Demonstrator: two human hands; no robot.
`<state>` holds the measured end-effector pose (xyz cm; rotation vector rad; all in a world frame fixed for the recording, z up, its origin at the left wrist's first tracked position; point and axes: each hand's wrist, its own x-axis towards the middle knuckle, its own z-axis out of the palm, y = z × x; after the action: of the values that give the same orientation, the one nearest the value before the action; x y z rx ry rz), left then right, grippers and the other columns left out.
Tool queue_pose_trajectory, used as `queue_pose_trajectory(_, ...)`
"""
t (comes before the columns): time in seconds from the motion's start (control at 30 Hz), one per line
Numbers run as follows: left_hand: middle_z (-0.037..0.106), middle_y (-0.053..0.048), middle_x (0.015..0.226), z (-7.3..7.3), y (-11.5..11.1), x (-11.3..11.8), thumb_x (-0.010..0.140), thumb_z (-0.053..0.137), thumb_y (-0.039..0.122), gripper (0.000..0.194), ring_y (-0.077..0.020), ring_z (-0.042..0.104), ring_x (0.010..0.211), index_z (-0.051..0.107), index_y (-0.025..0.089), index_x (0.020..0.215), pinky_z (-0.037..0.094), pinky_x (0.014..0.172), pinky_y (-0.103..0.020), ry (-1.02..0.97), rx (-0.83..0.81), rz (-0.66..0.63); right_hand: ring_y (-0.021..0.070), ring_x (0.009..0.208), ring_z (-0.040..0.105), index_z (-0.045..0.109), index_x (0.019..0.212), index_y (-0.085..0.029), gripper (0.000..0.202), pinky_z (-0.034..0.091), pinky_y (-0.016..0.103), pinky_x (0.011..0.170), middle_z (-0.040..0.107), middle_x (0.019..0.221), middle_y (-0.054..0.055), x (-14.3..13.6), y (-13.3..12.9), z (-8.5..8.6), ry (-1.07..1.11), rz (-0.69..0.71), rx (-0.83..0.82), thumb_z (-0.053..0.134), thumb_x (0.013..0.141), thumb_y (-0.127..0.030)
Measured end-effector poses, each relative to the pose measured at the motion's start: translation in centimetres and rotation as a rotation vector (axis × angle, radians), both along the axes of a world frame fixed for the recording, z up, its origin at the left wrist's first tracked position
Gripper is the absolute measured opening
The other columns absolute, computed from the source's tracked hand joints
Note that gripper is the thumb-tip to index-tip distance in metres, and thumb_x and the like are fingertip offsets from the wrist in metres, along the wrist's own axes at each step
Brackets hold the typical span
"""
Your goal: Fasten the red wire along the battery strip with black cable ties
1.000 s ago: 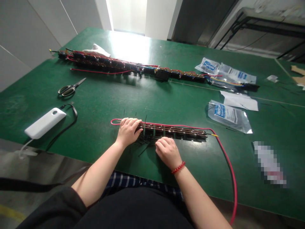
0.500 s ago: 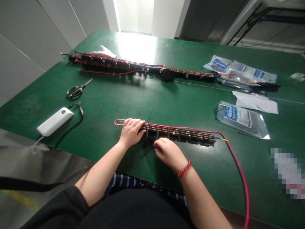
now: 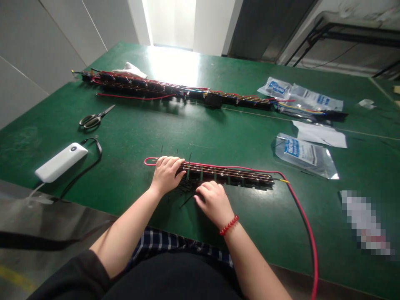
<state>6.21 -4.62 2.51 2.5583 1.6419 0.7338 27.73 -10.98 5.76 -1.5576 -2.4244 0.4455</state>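
A black strip assembly point(image 3: 231, 176) with thin metal rods lies across the near part of the green table. My left hand point(image 3: 167, 173) is wrapped over its left end. Along the far side of the strip runs a red cable point(image 3: 300, 200), looped at the left and trailing off the table's near edge at the right. My right hand point(image 3: 214, 200) is just in front of the strip with its fingers curled; what its fingertips hold, if anything, is too small to tell. Thin black ties point(image 3: 184, 185) lie in a pile between the hands.
Across the back of the green table point(image 3: 140, 125) lies a longer wired assembly point(image 3: 193, 93). Scissors point(image 3: 92, 121) and a white power bank point(image 3: 62, 161) with a cable are at the left. Plastic bags point(image 3: 300, 154) and white paper point(image 3: 321, 134) lie at the right.
The whole view has shifted a little, so the table items appear further left. My left hand stays on the strip, and my right hand remains just in front of it.
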Motion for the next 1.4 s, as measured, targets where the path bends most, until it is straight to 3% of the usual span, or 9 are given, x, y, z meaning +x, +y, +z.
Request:
queue_pose_trajectory(0.27, 0.066, -0.008, 0.118, -0.1, 0.1, 0.0, 0.091, 0.055, 0.038, 0.035, -0.0264, 0.057, 0.11, 0.058, 0.023, 0.122, 0.034, 0.103, -0.046, -0.008, -0.004, -0.008, 0.0183, 0.084, 0.052, 0.062, 0.079, -0.021, 0.009, 0.03, 0.033, 0.075, 0.067, 0.084, 0.002, -1.3, -1.3, -1.5, 0.003, -0.086, 0.206, 0.062, 0.088, -0.023)
queue_pose_trajectory(0.47, 0.066, -0.008, 0.119, -0.2, 0.1, 0.1, 0.091, 0.055, 0.039, 0.036, -0.027, 0.057, 0.111, 0.058, 0.024, 0.123, 0.034, 0.103, -0.046, -0.018, -0.002, -0.009, 0.0173, 0.082, 0.052, 0.06, 0.076, -0.021, 0.016, 0.03, 0.034, 0.076, 0.066, 0.08, 0.002, -1.7, -1.5, -2.1, 0.009, -0.063, 0.324, 0.057, 0.091, -0.021)
queue_pose_trajectory(0.73, 0.065, -0.008, 0.12, -0.1, 0.1, 0.0, 0.091, 0.054, 0.039, 0.037, -0.0273, 0.056, 0.112, 0.058, 0.024, 0.125, 0.034, 0.104, -0.047, -0.013, -0.013, -0.007, 0.0164, 0.078, 0.057, 0.062, 0.081, -0.021, 0.017, 0.04, 0.032, 0.076, 0.07, 0.084, 0.004, -1.2, -1.4, -1.9, 0.11, -0.049, 0.299, 0.051, 0.094, -0.022)
queue_pose_trajectory(0.9, 0.065, -0.009, 0.122, -0.2, 0.1, -0.1, 0.091, 0.053, 0.039, 0.037, -0.0274, 0.056, 0.112, 0.058, 0.023, 0.124, 0.034, 0.103, -0.047, -0.017, -0.012, -0.007, 0.0164, 0.079, 0.065, 0.066, 0.089, -0.022, 0.019, 0.05, 0.03, 0.077, 0.072, 0.086, 0.005, -0.5, -0.9, -0.6, 0.326, -0.129, 0.183, 0.048, 0.094, -0.026)
queue_pose_trajectory(1.07, 0.065, -0.009, 0.121, -0.2, 0.1, -0.1, 0.092, 0.053, 0.04, 0.037, -0.0276, 0.056, 0.111, 0.058, 0.023, 0.124, 0.034, 0.103, -0.047, -0.013, -0.01, -0.005, 0.0151, 0.072, 0.065, 0.068, 0.088, -0.023, 0.013, 0.055, 0.03, 0.074, 0.071, 0.081, 0.002, 0.5, -0.1, 0.7, 0.567, -0.24, 0.092, 0.058, 0.09, -0.031)
queue_pose_trajectory(1.23, 0.065, -0.008, 0.121, -0.2, 0.1, -0.1, 0.092, 0.053, 0.04, 0.037, -0.0275, 0.057, 0.111, 0.058, 0.023, 0.124, 0.034, 0.102, -0.047, -0.007, -0.01, -0.005, 0.0164, 0.083, 0.07, 0.07, 0.103, -0.024, 0.022, 0.058, 0.034, 0.081, 0.074, 0.096, 0.003, 1.1, 0.2, 0.6, 1.021, -0.449, -0.06, 0.07, 0.083, -0.032)
queue_pose_trajectory(1.4, 0.065, -0.008, 0.121, -0.3, 0.1, -0.1, 0.092, 0.053, 0.04, 0.037, -0.0276, 0.057, 0.111, 0.057, 0.023, 0.124, 0.034, 0.102, -0.047, -0.014, -0.006, -0.006, 0.0128, 0.073, 0.069, 0.071, 0.09, -0.021, 0.019, 0.06, 0.03, 0.074, 0.074, 0.088, 0.003, 2.3, 1.2, 0.2, 1.365, -0.58, -0.207, 0.079, 0.075, -0.03)
